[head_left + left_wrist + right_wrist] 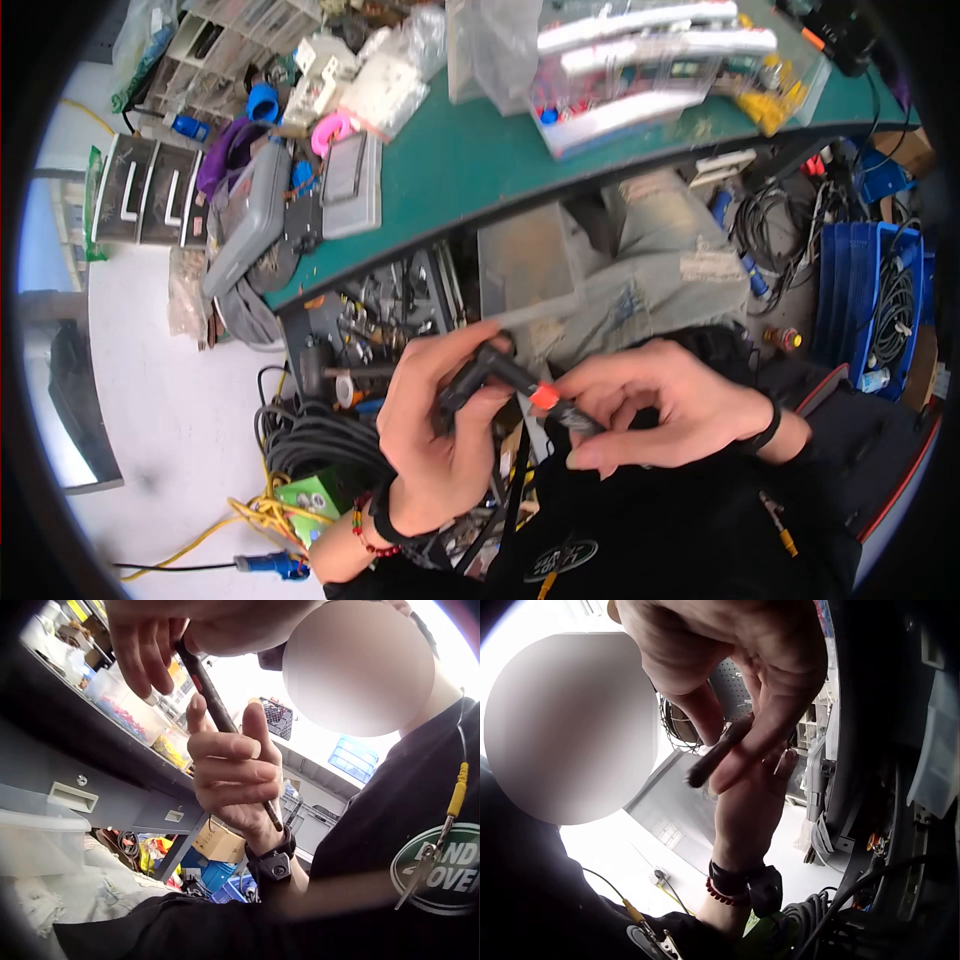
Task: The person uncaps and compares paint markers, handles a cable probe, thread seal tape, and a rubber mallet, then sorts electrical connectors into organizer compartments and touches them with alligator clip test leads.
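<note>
Both hands hold a black L-shaped tool (518,378) with a bright red band, in front of the chest. My left hand (440,425) grips its bent end between thumb and curled fingers. From there the straight part runs to my right hand (665,400), whose thumb and fingers are round the darker rod beyond the band. In the left wrist view the rod (214,705) slants behind the right fingers (232,771), and its thin end shows near the wrist. The right wrist view shows a blunt dark end (705,766) sticking out beside the fingers.
A green-topped bench (450,140) carries a grey case (250,215), clear organiser boxes (640,80) and small drawers. Below are a clear plastic bin (525,260), a drawer of metal parts (385,310), coiled black cable (325,440) and a blue crate (850,290) with cables.
</note>
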`<move>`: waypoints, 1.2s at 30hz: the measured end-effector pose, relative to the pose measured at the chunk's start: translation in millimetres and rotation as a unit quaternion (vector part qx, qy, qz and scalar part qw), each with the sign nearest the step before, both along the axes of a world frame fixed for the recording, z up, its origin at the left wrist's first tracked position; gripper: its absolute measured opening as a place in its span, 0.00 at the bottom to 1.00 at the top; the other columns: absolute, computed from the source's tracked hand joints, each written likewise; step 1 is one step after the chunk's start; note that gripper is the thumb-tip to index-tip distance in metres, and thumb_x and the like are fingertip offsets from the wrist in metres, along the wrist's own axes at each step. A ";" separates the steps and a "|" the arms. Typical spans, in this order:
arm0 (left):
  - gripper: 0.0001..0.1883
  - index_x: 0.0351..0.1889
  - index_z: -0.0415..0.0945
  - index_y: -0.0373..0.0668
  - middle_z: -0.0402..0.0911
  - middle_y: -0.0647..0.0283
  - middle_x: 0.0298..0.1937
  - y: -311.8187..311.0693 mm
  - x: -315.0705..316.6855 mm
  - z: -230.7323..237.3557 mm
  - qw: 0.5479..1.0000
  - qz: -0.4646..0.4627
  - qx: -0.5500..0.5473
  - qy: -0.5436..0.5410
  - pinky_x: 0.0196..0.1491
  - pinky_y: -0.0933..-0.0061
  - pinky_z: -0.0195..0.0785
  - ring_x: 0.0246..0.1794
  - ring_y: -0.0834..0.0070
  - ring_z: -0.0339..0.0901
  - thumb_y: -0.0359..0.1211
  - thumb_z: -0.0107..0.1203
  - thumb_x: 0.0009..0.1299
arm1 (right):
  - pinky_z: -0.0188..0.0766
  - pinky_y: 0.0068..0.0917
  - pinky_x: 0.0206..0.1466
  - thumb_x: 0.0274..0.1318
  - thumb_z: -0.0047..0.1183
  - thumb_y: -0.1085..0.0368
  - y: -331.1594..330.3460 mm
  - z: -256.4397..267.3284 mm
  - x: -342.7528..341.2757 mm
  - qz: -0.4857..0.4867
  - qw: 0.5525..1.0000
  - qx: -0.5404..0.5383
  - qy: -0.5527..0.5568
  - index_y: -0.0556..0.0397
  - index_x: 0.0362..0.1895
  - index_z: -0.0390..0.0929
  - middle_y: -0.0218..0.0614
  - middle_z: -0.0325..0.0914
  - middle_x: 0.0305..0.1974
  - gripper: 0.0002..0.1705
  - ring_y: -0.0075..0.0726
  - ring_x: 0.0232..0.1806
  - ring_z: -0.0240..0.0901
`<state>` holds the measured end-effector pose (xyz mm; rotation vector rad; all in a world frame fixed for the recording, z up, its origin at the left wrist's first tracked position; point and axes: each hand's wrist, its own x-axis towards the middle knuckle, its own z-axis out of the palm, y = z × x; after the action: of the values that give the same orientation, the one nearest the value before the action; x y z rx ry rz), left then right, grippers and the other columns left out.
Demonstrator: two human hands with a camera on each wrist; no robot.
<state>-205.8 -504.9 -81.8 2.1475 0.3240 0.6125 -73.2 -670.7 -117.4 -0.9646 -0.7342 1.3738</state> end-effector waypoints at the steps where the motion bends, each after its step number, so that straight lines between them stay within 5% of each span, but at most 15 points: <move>1: 0.21 0.56 0.68 0.29 0.76 0.56 0.44 -2.6 -3.7 6.9 0.998 0.020 -0.017 0.055 0.49 0.78 0.66 0.42 0.75 0.75 0.38 0.50 0.75 | 0.65 0.14 0.24 0.60 0.59 0.67 -0.7 -1.0 1.0 0.012 1.000 -0.008 -0.009 0.57 0.55 0.73 0.27 0.76 0.27 0.19 0.13 0.24 0.73; 6: 0.15 0.54 0.64 0.31 0.77 0.56 0.37 -5.1 -0.7 2.1 0.993 0.078 -0.080 -0.040 0.38 0.78 0.69 0.31 0.76 0.76 0.30 0.50 0.74 | 0.69 0.20 0.27 0.66 0.52 0.68 -2.8 5.7 8.1 -0.060 0.996 -0.027 -0.063 0.60 0.50 0.71 0.29 0.74 0.25 0.12 0.19 0.23 0.71; 10: 0.21 0.58 0.59 0.31 0.78 0.55 0.37 -13.9 0.1 6.2 0.985 0.037 -0.162 -0.051 0.45 0.74 0.68 0.34 0.76 0.76 0.23 0.48 0.68 | 0.70 0.19 0.28 0.66 0.51 0.69 -15.6 14.5 23.5 -0.114 0.986 -0.013 -0.124 0.61 0.50 0.71 0.33 0.77 0.28 0.12 0.19 0.24 0.73; 11: 0.23 0.63 0.55 0.32 0.75 0.51 0.44 -8.5 -7.5 5.8 0.995 -0.007 -0.098 0.009 0.43 0.73 0.67 0.35 0.72 0.77 0.33 0.46 0.74 | 0.70 0.19 0.28 0.66 0.51 0.69 -20.4 21.8 28.5 -0.117 0.984 -0.010 -0.134 0.61 0.50 0.71 0.33 0.77 0.28 0.12 0.19 0.24 0.73; 13: 0.25 0.63 0.55 0.30 0.73 0.48 0.50 -22.8 -2.3 4.7 0.987 -0.013 -0.154 -0.042 0.44 0.71 0.68 0.37 0.71 0.77 0.34 0.48 0.73 | 0.70 0.20 0.29 0.66 0.50 0.70 -30.5 40.7 41.2 -0.220 0.936 -0.002 -0.275 0.60 0.49 0.74 0.33 0.77 0.27 0.10 0.19 0.24 0.73; 14: 0.17 0.59 0.67 0.30 0.77 0.54 0.47 -25.4 1.5 5.7 0.981 -0.007 -0.176 -0.080 0.37 0.79 0.68 0.37 0.74 0.76 0.26 0.48 0.74 | 0.71 0.20 0.29 0.64 0.51 0.70 -33.7 47.7 47.5 -0.285 0.907 0.006 -0.309 0.60 0.46 0.77 0.33 0.78 0.26 0.09 0.19 0.24 0.74; 15: 0.24 0.66 0.56 0.34 0.72 0.56 0.52 -15.7 -3.5 5.2 0.990 -0.059 -0.127 -0.005 0.39 0.79 0.66 0.39 0.77 0.74 0.30 0.48 0.75 | 0.71 0.22 0.30 0.62 0.53 0.70 -34.6 57.6 54.3 -0.351 0.870 -0.012 -0.347 0.61 0.44 0.79 0.35 0.78 0.27 0.09 0.23 0.25 0.75; 19: 0.19 0.62 0.62 0.35 0.73 0.57 0.46 -14.1 -4.0 5.9 0.991 -0.069 -0.090 0.073 0.35 0.78 0.64 0.33 0.78 0.72 0.31 0.46 0.76 | 0.72 0.29 0.38 0.57 0.57 0.69 -24.9 85.9 99.9 -0.499 0.663 0.011 -0.558 0.58 0.40 0.82 0.43 0.82 0.33 0.07 0.40 0.32 0.79; 22: 0.17 0.60 0.64 0.36 0.71 0.58 0.41 -15.7 -3.5 1.9 0.987 -0.098 -0.072 0.102 0.33 0.77 0.63 0.30 0.77 0.71 0.33 0.45 0.77 | 0.72 0.32 0.40 0.56 0.57 0.68 -1.9 103.4 131.1 -0.507 0.626 0.030 -0.592 0.57 0.38 0.82 0.43 0.81 0.32 0.07 0.44 0.34 0.78; 24: 0.16 0.57 0.66 0.35 0.69 0.60 0.37 -20.3 -3.1 -4.4 0.988 -0.102 -0.066 0.091 0.31 0.75 0.62 0.28 0.74 0.69 0.34 0.45 0.77 | 0.71 0.37 0.43 0.55 0.56 0.67 10.6 102.1 148.9 -0.440 0.541 0.005 -0.717 0.55 0.34 0.82 0.42 0.79 0.32 0.06 0.47 0.39 0.75; 29: 0.14 0.55 0.69 0.37 0.68 0.58 0.36 -17.7 -3.1 0.7 0.983 -0.125 -0.062 0.118 0.33 0.73 0.62 0.29 0.71 0.70 0.34 0.46 0.77 | 0.69 0.39 0.45 0.50 0.58 0.69 26.3 85.9 161.5 -0.381 0.528 -0.053 -0.757 0.55 0.33 0.83 0.38 0.77 0.32 0.06 0.47 0.41 0.71; 31: 0.32 0.67 0.52 0.29 0.67 0.45 0.60 -8.5 -4.3 -3.3 0.945 -0.168 -0.086 0.267 0.55 0.66 0.66 0.50 0.63 0.75 0.33 0.54 0.70 | 0.69 0.38 0.46 0.50 0.58 0.68 27.3 83.7 160.9 -0.406 0.529 -0.033 -0.745 0.54 0.33 0.84 0.38 0.77 0.32 0.06 0.47 0.41 0.71; 32: 0.32 0.67 0.52 0.29 0.67 0.45 0.60 -11.5 -3.9 -2.4 0.945 -0.168 -0.086 0.267 0.55 0.66 0.66 0.50 0.63 0.75 0.33 0.54 0.70 | 0.69 0.38 0.46 0.50 0.58 0.68 27.1 85.1 159.5 -0.406 0.530 -0.034 -0.744 0.54 0.33 0.84 0.38 0.77 0.32 0.06 0.47 0.41 0.71; 34: 0.14 0.55 0.69 0.37 0.69 0.57 0.36 -20.9 -1.6 1.6 0.982 -0.134 -0.038 0.129 0.34 0.71 0.63 0.30 0.69 0.70 0.35 0.46 0.77 | 0.69 0.37 0.45 0.49 0.59 0.67 26.0 90.2 156.3 -0.393 0.515 -0.083 -0.757 0.54 0.32 0.84 0.37 0.77 0.32 0.06 0.47 0.41 0.71; 36: 0.14 0.54 0.70 0.37 0.69 0.57 0.36 -21.8 -0.9 1.0 0.982 -0.137 -0.031 0.128 0.35 0.71 0.63 0.30 0.69 0.70 0.35 0.46 0.77 | 0.69 0.37 0.45 0.48 0.61 0.66 26.4 86.5 160.9 -0.391 0.517 -0.068 -0.758 0.54 0.31 0.85 0.37 0.77 0.32 0.06 0.47 0.41 0.71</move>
<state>-206.7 -526.7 -80.8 2.1621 0.1768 0.1655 87.7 -644.3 -30.9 -2.2347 -1.1326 -0.6050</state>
